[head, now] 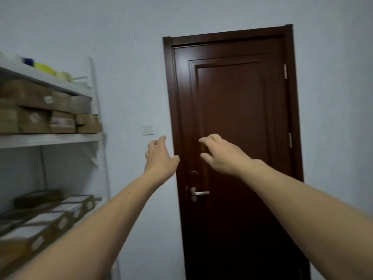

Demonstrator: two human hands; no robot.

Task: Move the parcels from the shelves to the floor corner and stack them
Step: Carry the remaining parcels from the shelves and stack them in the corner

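ahead, left hand (159,158), right hand (220,156) empty, grip loose; door (232,98) beyond; parcels (40,116) on shelves (50,139) leftward.

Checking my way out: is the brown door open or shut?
Shut: the door sits flush in its frame, no gap visible.

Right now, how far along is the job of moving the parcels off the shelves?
Done: nothing I can confirm; the floor corner is out of view. In hand: nothing; the left hand and right hand are raised before the door, empty, fingers loose. Left: brown parcels fill the middle shelf and flat parcels lie below it.
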